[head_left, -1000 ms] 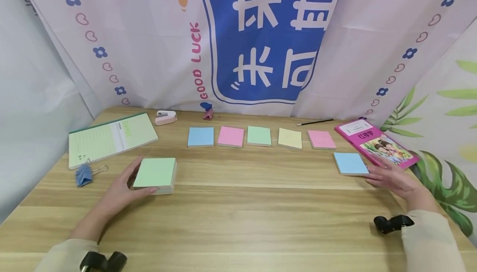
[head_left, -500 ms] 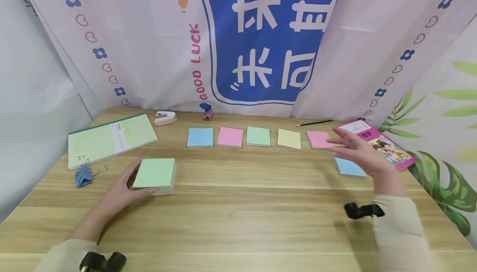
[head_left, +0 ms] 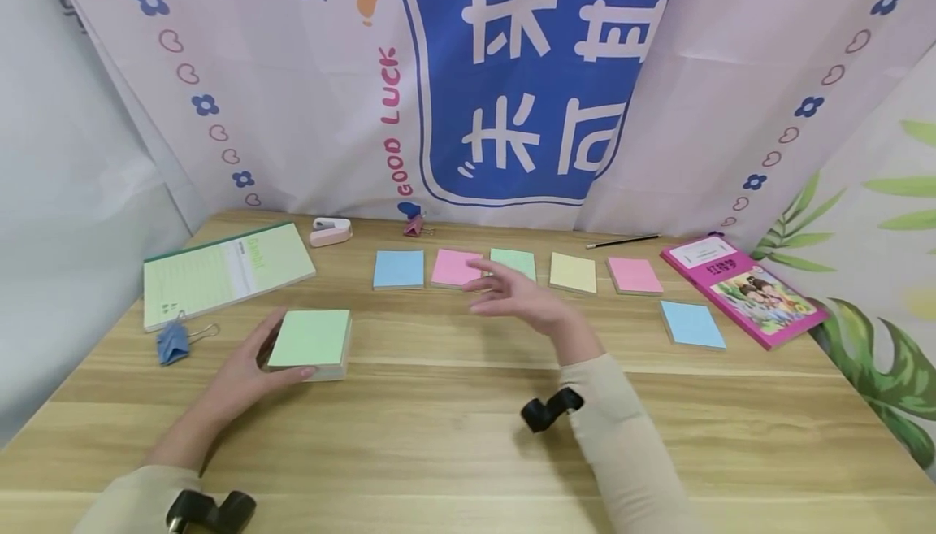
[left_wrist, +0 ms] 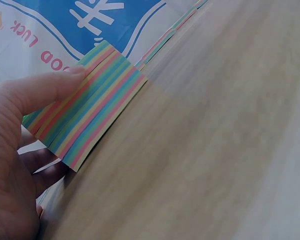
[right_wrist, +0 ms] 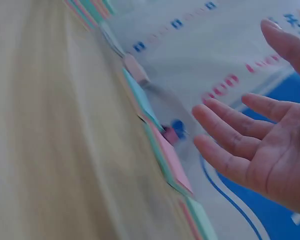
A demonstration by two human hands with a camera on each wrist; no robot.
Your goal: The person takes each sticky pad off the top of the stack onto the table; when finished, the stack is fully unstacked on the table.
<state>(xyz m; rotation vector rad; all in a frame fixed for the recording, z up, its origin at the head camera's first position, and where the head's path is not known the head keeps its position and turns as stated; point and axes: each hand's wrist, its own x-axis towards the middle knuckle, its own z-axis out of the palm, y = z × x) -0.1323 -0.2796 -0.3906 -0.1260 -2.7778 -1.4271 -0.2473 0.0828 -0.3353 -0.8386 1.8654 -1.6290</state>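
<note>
behind the wooden table [head_left: 468, 436] hangs a pale banner with blue lettering and "good luck" down its side. the left hand [head_left: 244, 371] grips a thick note block [head_left: 310, 343] with a green top sheet, thumb at its near edge and fingers at its far left edge; the left wrist view shows the block's rainbow-striped side [left_wrist: 90, 107] under the thumb. the right hand [head_left: 522, 294] hangs in the air, fingers straight and spread, holding nothing, over the row of small pads: blue pad [head_left: 398, 268], pink pad [head_left: 452, 267], green pad [head_left: 515, 262], yellow pad [head_left: 574, 272] and second pink pad [head_left: 634, 275]. a lone blue pad [head_left: 692, 324] lies below that row, just beside the pink book [head_left: 746, 290]. judging by the pose, the step in hand is a reach leftward toward the block, so the next move would call for steadying the block with the left hand while the right comes down on its top sheet. compared with half a second ago, the right hand has left the table's right end, where it was over the second pink pad and the book, and now sits mid-row; the left hand has not shifted on the block, and no pad has moved.
</note>
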